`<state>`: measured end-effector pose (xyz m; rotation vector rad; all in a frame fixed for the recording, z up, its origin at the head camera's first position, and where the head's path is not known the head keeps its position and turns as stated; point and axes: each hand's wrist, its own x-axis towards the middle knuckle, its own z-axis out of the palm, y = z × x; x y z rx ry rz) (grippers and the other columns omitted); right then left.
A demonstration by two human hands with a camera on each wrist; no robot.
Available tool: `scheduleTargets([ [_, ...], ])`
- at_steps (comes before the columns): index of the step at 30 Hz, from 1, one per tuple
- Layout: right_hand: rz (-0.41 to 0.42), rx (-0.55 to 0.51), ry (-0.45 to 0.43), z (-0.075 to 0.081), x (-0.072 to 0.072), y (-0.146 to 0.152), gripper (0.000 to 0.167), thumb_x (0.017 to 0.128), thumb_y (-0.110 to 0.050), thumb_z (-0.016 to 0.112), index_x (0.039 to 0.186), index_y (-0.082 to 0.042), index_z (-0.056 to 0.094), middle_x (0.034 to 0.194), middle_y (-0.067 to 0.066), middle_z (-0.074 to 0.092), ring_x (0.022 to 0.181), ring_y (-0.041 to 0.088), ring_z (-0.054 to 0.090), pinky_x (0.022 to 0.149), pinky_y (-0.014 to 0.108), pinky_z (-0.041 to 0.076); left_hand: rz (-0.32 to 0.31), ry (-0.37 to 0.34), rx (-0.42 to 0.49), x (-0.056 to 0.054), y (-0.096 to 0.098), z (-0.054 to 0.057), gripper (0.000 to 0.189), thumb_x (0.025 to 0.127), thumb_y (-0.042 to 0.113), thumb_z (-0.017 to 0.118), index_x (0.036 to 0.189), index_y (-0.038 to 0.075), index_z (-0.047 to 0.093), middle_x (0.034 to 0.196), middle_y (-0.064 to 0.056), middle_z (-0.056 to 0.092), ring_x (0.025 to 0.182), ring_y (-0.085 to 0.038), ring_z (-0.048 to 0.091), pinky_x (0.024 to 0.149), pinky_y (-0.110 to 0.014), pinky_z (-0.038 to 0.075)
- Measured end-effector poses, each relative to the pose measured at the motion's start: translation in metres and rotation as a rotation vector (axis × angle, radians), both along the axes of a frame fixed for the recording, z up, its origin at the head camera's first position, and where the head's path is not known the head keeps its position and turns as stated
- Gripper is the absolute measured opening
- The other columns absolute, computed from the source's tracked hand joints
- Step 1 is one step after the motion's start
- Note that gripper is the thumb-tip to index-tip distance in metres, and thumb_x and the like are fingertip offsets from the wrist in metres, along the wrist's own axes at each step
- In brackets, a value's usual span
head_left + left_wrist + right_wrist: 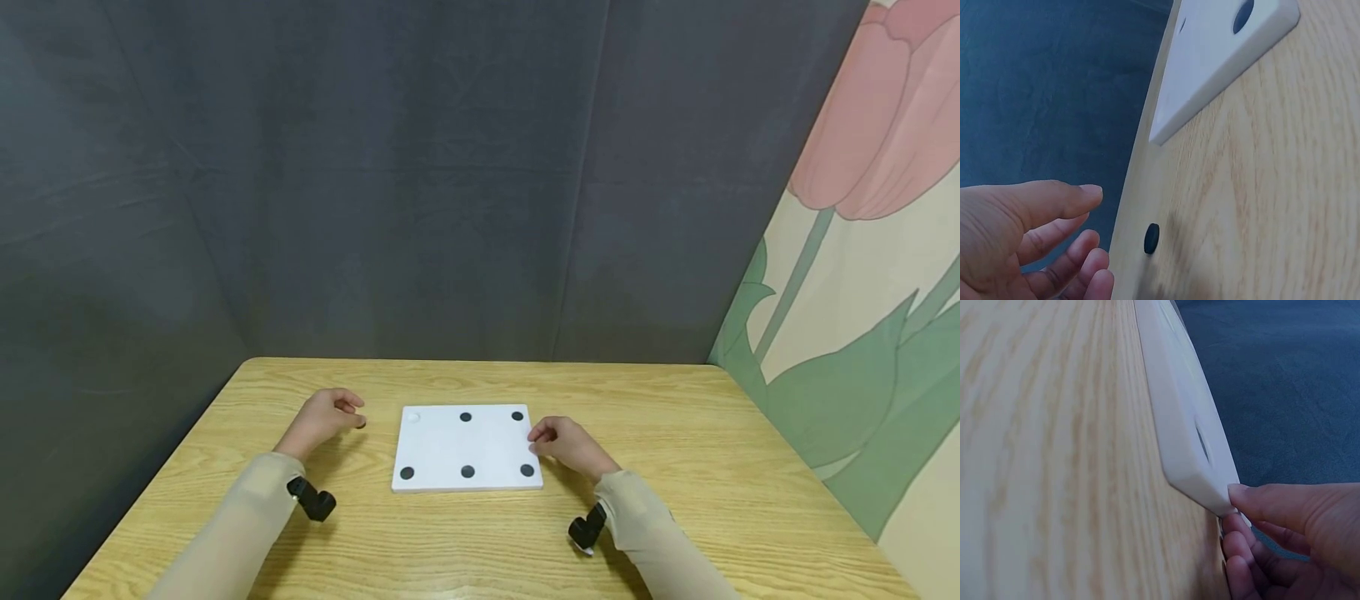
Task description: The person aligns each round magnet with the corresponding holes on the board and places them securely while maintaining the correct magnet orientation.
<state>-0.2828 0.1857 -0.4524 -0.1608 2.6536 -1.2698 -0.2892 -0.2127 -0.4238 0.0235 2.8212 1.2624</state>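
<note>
A white rectangular board [468, 446] lies on the table, with several black round discs set along its edges and a pale round recess [413, 417] at its far left corner. My left hand [330, 417] hovers to the left of the board, its fingers loosely bent. Just beyond those fingertips, a small black disc [1152, 239] shows over the wood, apart from them in the left wrist view. At the board's right edge, my right hand [567, 443] pinches the rim, thumb [1254, 499] on the upper side and fingers low against the side.
The wood-grain table [450, 550] ends at a dark grey curtain [420, 183] at the back and left. On the right stands a wall panel with painted tulips [862, 142]. Small black cameras [315, 502] are strapped to both wrists over pale sleeves.
</note>
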Motion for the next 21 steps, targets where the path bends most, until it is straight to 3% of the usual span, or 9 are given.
scheduleTargets([
  [21,0.01,-0.019,0.012,0.001,0.001,0.001,0.007,0.086,-0.001,0.068,0.092,-0.004,0.065,0.084,0.006,0.058,0.075,0.016,0.049,0.064,0.026,0.041,0.06,-0.044,0.037,-0.007,-0.008,-0.015,0.027,0.083,0.01,0.073,0.107,-0.001,0.065,0.092,-0.012,0.06,0.078,-0.021,0.053,0.064,-0.03,0.043],
])
